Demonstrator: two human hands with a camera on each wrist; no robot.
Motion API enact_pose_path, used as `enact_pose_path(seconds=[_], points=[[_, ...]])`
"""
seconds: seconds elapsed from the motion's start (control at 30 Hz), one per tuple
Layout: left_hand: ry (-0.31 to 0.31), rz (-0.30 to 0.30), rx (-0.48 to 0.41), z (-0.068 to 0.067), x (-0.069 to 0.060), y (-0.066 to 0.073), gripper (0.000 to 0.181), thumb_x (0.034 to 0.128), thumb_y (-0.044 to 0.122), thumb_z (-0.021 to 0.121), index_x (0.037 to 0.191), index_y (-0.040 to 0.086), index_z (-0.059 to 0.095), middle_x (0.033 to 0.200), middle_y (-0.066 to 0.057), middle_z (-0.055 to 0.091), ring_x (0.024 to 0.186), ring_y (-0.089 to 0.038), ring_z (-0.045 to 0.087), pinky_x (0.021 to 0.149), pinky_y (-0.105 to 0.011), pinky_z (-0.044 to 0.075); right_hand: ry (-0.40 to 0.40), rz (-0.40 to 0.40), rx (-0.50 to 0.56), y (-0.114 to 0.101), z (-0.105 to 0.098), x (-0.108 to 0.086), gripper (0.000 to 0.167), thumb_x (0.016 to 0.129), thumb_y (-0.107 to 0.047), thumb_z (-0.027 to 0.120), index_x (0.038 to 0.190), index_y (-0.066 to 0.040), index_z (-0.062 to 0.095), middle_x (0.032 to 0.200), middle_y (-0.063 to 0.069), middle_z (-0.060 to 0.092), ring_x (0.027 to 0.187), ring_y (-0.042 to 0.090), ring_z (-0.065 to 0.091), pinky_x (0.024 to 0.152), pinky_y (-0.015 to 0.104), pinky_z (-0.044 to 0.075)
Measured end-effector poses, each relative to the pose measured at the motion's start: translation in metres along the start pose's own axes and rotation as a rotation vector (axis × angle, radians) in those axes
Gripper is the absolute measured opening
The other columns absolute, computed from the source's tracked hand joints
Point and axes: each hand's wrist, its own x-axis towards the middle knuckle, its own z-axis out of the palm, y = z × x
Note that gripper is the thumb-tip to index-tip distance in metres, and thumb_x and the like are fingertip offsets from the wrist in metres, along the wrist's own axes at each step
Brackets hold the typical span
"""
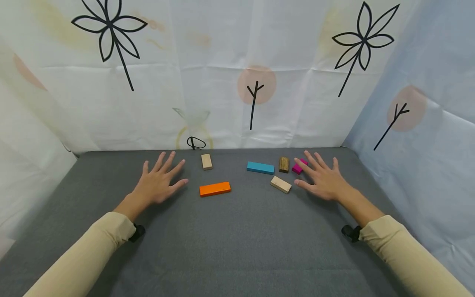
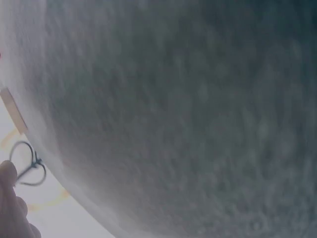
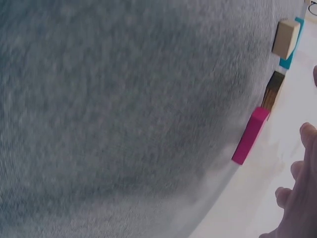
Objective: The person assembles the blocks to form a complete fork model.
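My left hand (image 1: 157, 183), fingers spread, is over the left part of the grey table and holds nothing. To its right lie an orange block (image 1: 215, 189) and, farther back, a pale wooden block (image 1: 206, 161). My right hand (image 1: 323, 179) also has its fingers spread and holds nothing. It is nearest to a magenta block (image 1: 299, 166), which its fingers partly cover in the head view. A dark brown wooden block (image 1: 283, 164), a second pale wooden block (image 1: 281, 185) and a blue block (image 1: 260, 168) lie to its left.
Grey cloth covers the table (image 1: 230, 247). A white sheet (image 1: 215, 82) with plant drawings rises behind the table's back edge, and more sheeting (image 1: 438, 136) stands at the right side. A dark band (image 1: 350, 233) is on the right wrist.
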Motion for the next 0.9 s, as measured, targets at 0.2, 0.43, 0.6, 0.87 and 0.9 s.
enact_pose_path(seconds=[0.2,0.43,0.6,0.87,0.9], points=[[0.002,0.046,-0.003,0.003,-0.001,0.014,0.07,0.1022,0.057,0.042,0.159,0.019,0.028,0.166,-0.016,0.009,0.151,-0.041,0.002,0.109,-0.074,0.005,0.002,-0.047,-0.03,-0.009,0.003,0.001,0.075,0.099,-0.058,0.048,0.159,-0.019,0.026,0.165,0.019,0.011,0.148,0.046,0.012,0.105,0.079,0.004],[0.008,0.066,-0.004,0.008,0.006,0.023,0.069,0.102,0.057,0.043,0.159,0.02,0.029,0.166,-0.015,0.009,0.151,-0.04,0.004,0.109,-0.074,0.006,0.005,-0.083,-0.028,-0.015,0.008,0.004,0.074,0.099,-0.055,0.052,0.159,-0.018,0.028,0.164,0.02,0.015,0.148,0.046,0.014,0.106,0.077,0.005],[-0.015,0.078,0.0,0.008,0.009,0.028,0.071,0.1015,0.06,0.041,0.159,0.02,0.028,0.166,-0.015,0.009,0.151,-0.04,0.004,0.109,-0.074,0.007,0.024,-0.12,-0.022,-0.02,0.01,0.004,0.07,0.1,-0.051,0.052,0.158,-0.017,0.03,0.163,0.02,0.018,0.148,0.045,0.016,0.108,0.076,0.007],[-0.02,0.111,0.011,0.009,0.011,0.036,0.071,0.1009,0.057,0.045,0.158,0.019,0.03,0.166,-0.015,0.011,0.151,-0.04,0.007,0.109,-0.074,0.01,-0.004,-0.209,-0.007,-0.026,0.01,0.0,0.054,0.106,-0.038,0.047,0.156,-0.019,0.037,0.161,0.021,0.025,0.146,0.045,0.023,0.109,0.073,0.013],[-0.02,0.116,0.01,0.009,0.011,0.037,0.071,0.1008,0.057,0.046,0.158,0.019,0.03,0.166,-0.015,0.011,0.151,-0.04,0.007,0.109,-0.074,0.011,-0.007,-0.223,-0.009,-0.026,0.01,0.0,0.053,0.106,-0.036,0.047,0.155,-0.02,0.038,0.161,0.021,0.026,0.146,0.045,0.023,0.109,0.073,0.014]])
